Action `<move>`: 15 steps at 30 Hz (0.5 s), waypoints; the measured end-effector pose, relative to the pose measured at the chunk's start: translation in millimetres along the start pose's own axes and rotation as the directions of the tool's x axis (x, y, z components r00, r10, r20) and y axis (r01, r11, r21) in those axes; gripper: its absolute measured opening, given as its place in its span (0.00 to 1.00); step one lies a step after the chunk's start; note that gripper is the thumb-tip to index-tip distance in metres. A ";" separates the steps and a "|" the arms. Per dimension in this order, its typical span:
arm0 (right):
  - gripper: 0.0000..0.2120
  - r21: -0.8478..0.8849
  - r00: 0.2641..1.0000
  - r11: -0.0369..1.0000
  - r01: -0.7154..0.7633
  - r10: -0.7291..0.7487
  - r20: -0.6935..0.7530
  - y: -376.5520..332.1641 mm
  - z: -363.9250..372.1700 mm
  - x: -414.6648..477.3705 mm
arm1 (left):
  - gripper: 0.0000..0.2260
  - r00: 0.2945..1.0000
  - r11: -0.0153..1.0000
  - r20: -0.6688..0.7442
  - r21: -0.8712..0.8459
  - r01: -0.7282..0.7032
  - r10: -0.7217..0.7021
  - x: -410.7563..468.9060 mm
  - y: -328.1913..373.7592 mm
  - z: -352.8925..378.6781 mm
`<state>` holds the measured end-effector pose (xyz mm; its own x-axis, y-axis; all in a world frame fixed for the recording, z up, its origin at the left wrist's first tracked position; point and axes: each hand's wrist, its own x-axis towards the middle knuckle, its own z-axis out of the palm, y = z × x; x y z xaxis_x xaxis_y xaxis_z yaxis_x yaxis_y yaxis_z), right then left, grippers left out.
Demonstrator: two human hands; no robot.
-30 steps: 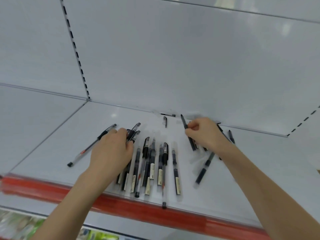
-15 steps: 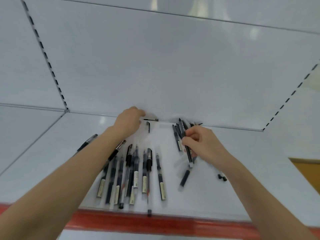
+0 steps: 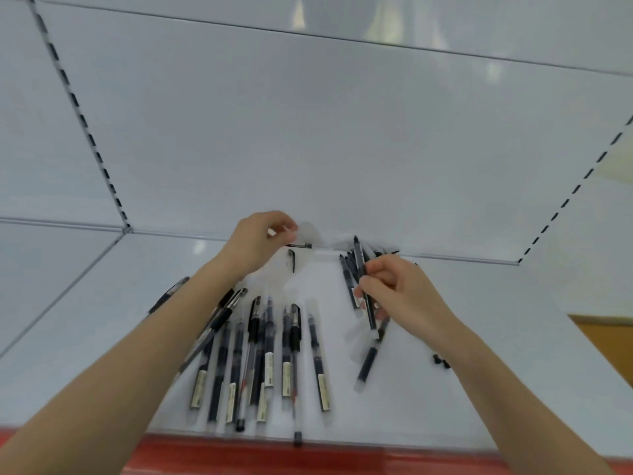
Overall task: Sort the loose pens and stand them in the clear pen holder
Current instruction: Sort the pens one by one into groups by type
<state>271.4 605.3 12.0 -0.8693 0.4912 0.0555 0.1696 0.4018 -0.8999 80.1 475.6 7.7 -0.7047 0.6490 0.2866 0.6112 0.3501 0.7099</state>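
White metal shelf point(image 3: 496, 371), red front strip point(image 3: 342, 461) along the bottom of the frame.

Lower centre: roughly nine clear-barrelled black gel pens point(image 3: 267, 365) lie side by side, overlapping, tips toward the front edge. Two black rubber-grip pens point(image 3: 221, 318) slant beside the left forearm, one partly hidden. One more dark capped pen point(image 3: 368, 363) lies alone below the right hand.

Right hand point(image 3: 400, 289), centre right: fingers clenched round a bundle of dark pens point(image 3: 358, 265); their number is unclear.

Left hand point(image 3: 255, 245), at the back wall: fingers curled together; I cannot tell whether they grip anything. Beside it are one short dark pen point(image 3: 301, 246) and one loose black cap point(image 3: 292, 260).

Two small black bits point(image 3: 441, 361) sit right of centre.
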 end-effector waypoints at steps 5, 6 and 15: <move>0.06 0.102 0.986 0.981 0.166 -0.162 -0.044 -27.3 1.7 -11.8 | 0.07 0.996 0.787 -0.018 -0.615 0.055 -0.084 -32.4 35.1 -12.8; 0.07 0.115 0.980 0.974 0.196 -0.191 -0.056 -31.3 2.9 -14.4 | 0.07 0.994 0.725 -0.016 -0.686 0.067 -0.107 -36.9 40.2 -15.4; 0.10 0.103 0.946 0.940 0.324 -0.325 -0.007 -47.1 15.8 -28.3 | 0.06 0.985 0.499 -0.001 -0.862 0.088 -0.175 -52.6 58.8 -28.0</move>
<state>280.7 560.3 46.0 -0.8737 0.3396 0.3482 -0.1703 0.4571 -0.8730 143.0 443.2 52.4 -0.8008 0.5776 0.1586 -0.0677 -0.3503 0.9342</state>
